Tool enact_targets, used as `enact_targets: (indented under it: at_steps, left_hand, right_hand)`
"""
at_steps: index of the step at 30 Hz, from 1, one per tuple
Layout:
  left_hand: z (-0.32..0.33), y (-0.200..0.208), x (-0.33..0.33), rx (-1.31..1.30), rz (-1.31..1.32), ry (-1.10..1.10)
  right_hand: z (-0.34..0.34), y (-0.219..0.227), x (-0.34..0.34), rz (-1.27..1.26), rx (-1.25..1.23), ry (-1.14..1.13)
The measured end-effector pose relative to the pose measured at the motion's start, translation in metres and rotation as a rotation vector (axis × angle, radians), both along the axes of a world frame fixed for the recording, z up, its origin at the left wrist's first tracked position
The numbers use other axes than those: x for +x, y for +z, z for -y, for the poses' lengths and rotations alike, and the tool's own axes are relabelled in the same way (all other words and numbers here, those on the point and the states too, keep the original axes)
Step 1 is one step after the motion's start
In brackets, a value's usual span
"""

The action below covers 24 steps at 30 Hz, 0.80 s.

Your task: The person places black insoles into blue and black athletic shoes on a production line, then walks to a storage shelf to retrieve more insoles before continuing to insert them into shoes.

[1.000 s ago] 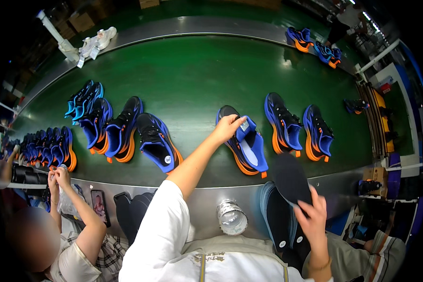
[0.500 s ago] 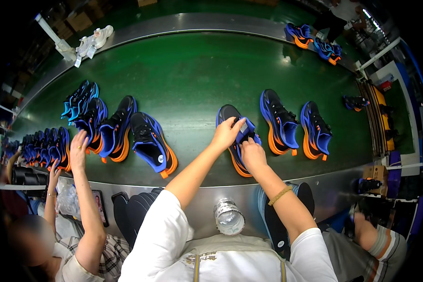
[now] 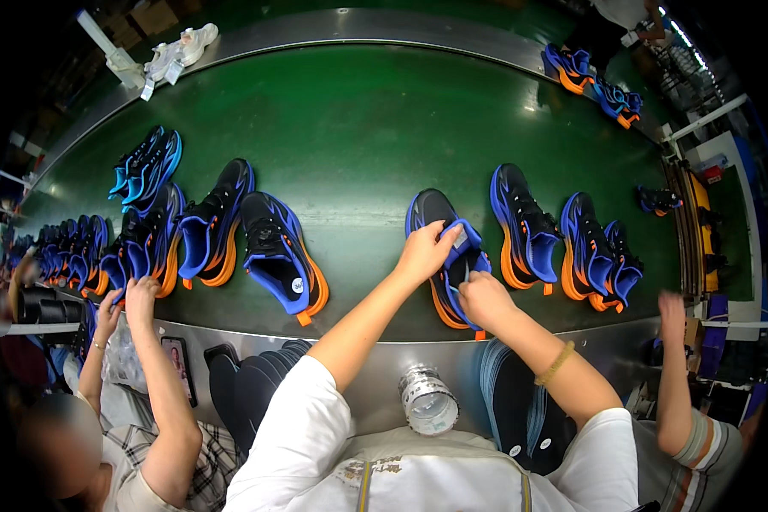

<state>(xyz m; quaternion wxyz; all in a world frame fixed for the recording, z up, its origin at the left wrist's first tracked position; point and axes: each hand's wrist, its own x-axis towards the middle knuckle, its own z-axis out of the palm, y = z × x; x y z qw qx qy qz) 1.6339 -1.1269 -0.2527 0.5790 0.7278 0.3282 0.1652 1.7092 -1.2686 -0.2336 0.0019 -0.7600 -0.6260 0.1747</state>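
Observation:
A blue, black and orange sneaker [image 3: 439, 213] lies on the green conveyor belt [image 3: 358, 128] in front of me. My left hand [image 3: 425, 253] grips the blue tongue and collar and holds the opening apart. My right hand [image 3: 485, 300] is at the heel end, its fingers tucked into the opening. What sits inside the sneaker is hidden by both hands.
Matching sneakers lie right [image 3: 525, 226] and left [image 3: 277, 256] of mine, with several more far left. A co-worker's hand [image 3: 138, 294] touches one at the left; another person's hand [image 3: 672, 309] is raised at the right. Below the belt edge stand dark insoles [image 3: 520, 410] and a tape roll [image 3: 427, 401].
My right hand came up from the lower right, where it held a dark insole, to the sneaker's opening; the insole is no longer seen. My left hand stayed on the sneaker.

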Motion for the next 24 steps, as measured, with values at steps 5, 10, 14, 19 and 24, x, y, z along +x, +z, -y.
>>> enact_targets:
  at_steps: [5,10,14,19,24]
  left_hand:
    - [-0.001,-0.008,0.004,-0.053,0.019,-0.027]
    - [-0.006,-0.021,0.002,-0.133,0.052,-0.052]
    - [-0.006,-0.026,0.005,-0.102,0.059,-0.095]
    - [-0.009,-0.057,0.004,-0.142,0.207,0.038]
    - [0.005,-0.025,0.012,0.078,0.074,0.175]
  right_hand:
    - [-0.011,-0.034,0.002,0.142,0.044,-0.047]
    - [-0.017,-0.027,-0.002,0.200,-0.197,0.050]
    - [-0.017,-0.028,0.006,0.274,-0.332,0.198]
    - [-0.031,-0.041,0.001,0.369,-0.426,0.351]
    - [-0.029,-0.038,0.016,0.388,-0.547,0.511]
